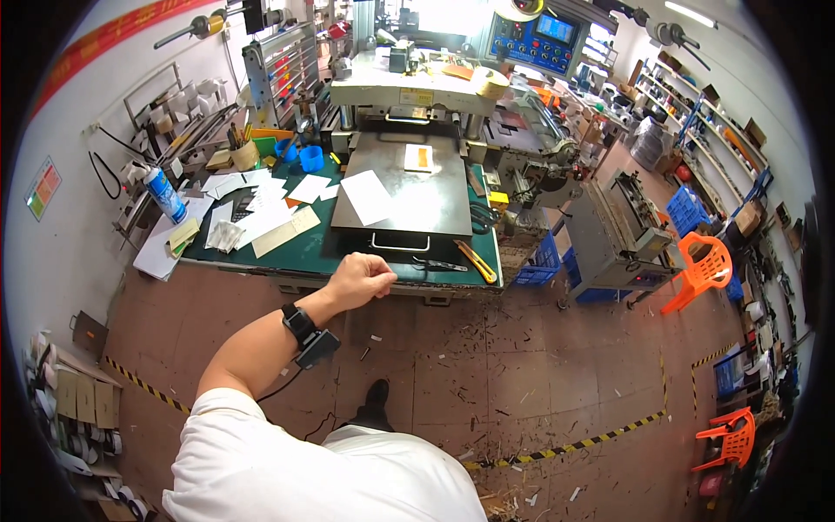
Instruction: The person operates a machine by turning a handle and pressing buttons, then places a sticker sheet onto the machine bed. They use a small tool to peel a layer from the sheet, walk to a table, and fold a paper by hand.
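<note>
My left hand [361,280] is in front of the green workbench [339,268], its fingers curled and closed. Whether anything small is pinched in them cannot be made out. A black strap with a small device [311,337] sits on that wrist. Just beyond the hand is a dark metal plate [435,204] with a pale handle [400,245] at its near edge. On it lie a white sheet [367,197] and a small white card [418,157] with an orange patch. Tweezers [438,264] and a yellow utility knife [477,262] rest right of my hand. My right hand is not in view.
Papers [261,209], a spray can [163,193] and blue cups [310,158] crowd the bench's left side. A press [409,91] rises behind the plate, its control panel [535,39] at upper right. Orange chairs [703,268] stand right; scraps litter the tiled floor [539,374].
</note>
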Tool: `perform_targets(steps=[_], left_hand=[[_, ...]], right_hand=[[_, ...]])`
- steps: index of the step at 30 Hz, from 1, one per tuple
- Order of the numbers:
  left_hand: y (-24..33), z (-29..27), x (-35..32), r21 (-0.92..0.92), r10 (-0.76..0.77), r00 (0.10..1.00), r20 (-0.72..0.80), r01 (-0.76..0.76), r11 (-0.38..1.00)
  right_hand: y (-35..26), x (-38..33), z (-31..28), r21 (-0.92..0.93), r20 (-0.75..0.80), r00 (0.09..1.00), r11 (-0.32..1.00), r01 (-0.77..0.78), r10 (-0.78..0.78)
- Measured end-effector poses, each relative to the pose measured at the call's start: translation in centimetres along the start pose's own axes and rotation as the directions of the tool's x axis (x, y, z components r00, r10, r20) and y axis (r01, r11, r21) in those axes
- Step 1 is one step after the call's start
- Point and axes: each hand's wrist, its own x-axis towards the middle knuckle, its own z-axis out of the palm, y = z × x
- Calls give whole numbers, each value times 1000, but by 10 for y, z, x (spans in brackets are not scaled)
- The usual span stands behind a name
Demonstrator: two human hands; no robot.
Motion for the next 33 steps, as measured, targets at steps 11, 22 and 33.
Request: perform_targets(steps=[11, 22, 33], left_hand=[[-15, -73, 56, 508, 275, 796, -539, 47, 860], [-90, -163, 147, 319, 71, 777, -625, 172, 932], [-27, -174, 123, -394, -174, 936, -306, 42, 918]], right_hand=[[-19, 44, -56, 297, 52, 962, 915, -273, 270], [-386, 116, -375, 420, -661, 722, 697, 581, -204], [-692, 86, -594, 264, -778, 272, 98, 960, -567]])
